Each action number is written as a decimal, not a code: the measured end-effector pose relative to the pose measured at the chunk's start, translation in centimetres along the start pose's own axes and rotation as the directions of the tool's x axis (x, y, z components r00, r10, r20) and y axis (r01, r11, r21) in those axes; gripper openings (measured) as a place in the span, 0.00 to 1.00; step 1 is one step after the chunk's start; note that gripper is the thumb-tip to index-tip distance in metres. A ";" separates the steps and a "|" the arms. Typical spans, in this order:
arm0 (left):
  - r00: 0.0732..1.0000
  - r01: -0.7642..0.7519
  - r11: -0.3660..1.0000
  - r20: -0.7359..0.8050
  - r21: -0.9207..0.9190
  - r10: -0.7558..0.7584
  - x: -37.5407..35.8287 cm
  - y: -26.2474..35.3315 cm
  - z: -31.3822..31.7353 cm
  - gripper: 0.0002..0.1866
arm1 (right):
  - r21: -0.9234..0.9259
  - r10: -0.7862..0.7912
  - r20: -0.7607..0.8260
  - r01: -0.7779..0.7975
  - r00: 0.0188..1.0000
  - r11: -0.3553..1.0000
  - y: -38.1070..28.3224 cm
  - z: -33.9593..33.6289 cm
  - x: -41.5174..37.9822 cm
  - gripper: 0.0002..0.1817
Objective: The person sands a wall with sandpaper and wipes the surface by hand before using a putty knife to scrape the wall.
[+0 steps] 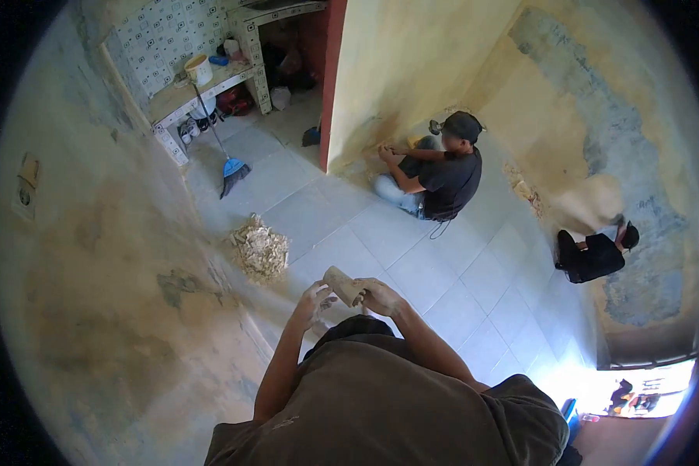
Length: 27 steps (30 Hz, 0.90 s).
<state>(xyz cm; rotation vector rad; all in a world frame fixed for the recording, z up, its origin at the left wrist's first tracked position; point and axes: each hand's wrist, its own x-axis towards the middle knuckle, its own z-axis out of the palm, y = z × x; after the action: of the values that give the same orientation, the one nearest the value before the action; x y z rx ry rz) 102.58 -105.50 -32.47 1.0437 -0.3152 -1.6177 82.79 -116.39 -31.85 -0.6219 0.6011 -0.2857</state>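
Pale grey tiled floor [443, 264], yellow wall [412, 62], blue broom [232, 167], beige rubble pile [260, 248], patterned white wall tiles [163, 35]

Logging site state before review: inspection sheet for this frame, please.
Surface: pale tiled floor, dusty.
Job's things: tan block held between left hand and right hand.
Clutter: rubble pile by the left wall; broom leaning on the counter; bucket on the counter.
Grippers: both hands grip the block.
Cables: nothing seen.
Surroundings: scraped, patchy walls; seated person working at a wall base; second person crouched at the right wall.
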 end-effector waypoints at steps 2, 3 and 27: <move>1.000 0.014 1.000 -0.009 0.017 -0.014 1.2 -1.1 -1.3 0.16 | 0.002 -0.010 -0.006 0.010 1.000 1.000 -0.4 0.4 -0.2 0.17; 1.000 0.022 0.999 -0.016 0.025 -0.022 1.3 -1.4 -1.8 0.15 | -0.039 -0.023 -0.025 0.022 0.999 0.999 0.0 0.1 -0.1 0.17; 0.997 -0.074 0.843 0.040 0.533 0.063 -1.3 -0.7 -2.5 0.14 | -0.655 -0.093 -0.100 0.004 0.991 0.755 -0.1 1.1 0.4 0.25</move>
<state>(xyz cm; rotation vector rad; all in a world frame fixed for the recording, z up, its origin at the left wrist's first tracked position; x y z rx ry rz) 104.01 -103.32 -33.82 1.4145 -0.8473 -1.5073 83.72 -116.13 -31.29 -1.3140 0.8166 -0.1551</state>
